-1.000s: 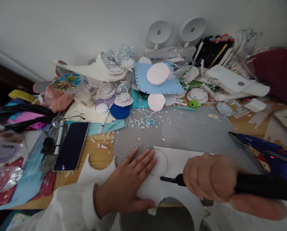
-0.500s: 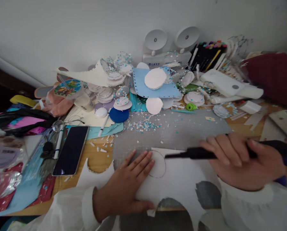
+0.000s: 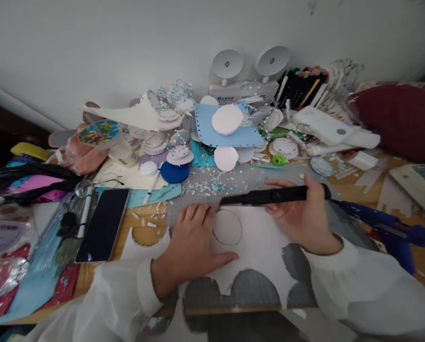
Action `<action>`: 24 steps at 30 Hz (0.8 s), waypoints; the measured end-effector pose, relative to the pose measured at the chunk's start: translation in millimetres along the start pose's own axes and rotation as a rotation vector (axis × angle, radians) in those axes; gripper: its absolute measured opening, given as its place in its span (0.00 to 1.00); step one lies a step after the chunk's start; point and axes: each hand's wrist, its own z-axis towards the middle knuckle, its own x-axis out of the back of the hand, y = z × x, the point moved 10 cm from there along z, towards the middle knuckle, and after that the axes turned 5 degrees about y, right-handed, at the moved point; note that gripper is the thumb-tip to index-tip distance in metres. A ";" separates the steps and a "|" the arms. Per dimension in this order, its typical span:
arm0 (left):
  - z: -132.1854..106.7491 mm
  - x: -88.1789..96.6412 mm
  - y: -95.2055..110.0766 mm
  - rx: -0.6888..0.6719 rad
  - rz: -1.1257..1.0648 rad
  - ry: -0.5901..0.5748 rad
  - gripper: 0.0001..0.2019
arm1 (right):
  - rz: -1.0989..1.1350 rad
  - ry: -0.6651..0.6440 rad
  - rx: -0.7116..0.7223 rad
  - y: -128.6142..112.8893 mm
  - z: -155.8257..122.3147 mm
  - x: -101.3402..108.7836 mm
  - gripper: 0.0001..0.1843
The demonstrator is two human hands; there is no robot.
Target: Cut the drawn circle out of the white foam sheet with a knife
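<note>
A white sheet (image 3: 258, 254) with a drawn circle and several rounded cut-outs along its near edge lies on a grey cutting mat (image 3: 280, 175). My left hand (image 3: 194, 242) rests on the sheet just left of the circle, fingers slightly bent and thumb stretched out to the right below it. In my right hand (image 3: 301, 213) is a black utility knife (image 3: 273, 195), its fingers wrapped round the handle. The blade points left, near my left fingertips and above the circle's upper edge. Whether the blade touches the sheet I cannot tell.
A blue glue gun (image 3: 387, 221) lies at the right. To the left are a phone (image 3: 103, 225) and plastic bags. White discs, a blue card (image 3: 212, 124), a pen holder (image 3: 300, 88) and a twin-head lamp (image 3: 227, 64) line the back. Small confetti (image 3: 212, 187) is scattered on the mat.
The utility knife has moved left and up, and its blade is now by my left fingertips. My left hand's spread fingers have drawn together and bent. The sheet has shifted slightly.
</note>
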 end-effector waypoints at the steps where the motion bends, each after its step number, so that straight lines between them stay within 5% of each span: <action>1: 3.2 -0.7 0.7 0.023 0.030 0.015 0.45 | 0.000 -0.018 0.021 0.8 2.1 -4.7 0.28; 10: 8.1 -4.2 -7.4 0.080 -0.003 0.062 0.38 | 0.047 -0.116 -0.050 23.3 18.1 -29.9 0.29; 18: 8.1 -11.2 -29.8 0.220 -0.232 0.084 0.39 | 0.081 -0.160 0.055 24.0 15.2 -32.9 0.10; 24: 11.9 -9.4 -33.8 0.251 -0.293 0.067 0.35 | 0.021 -0.255 0.135 18.9 6.6 -40.5 0.08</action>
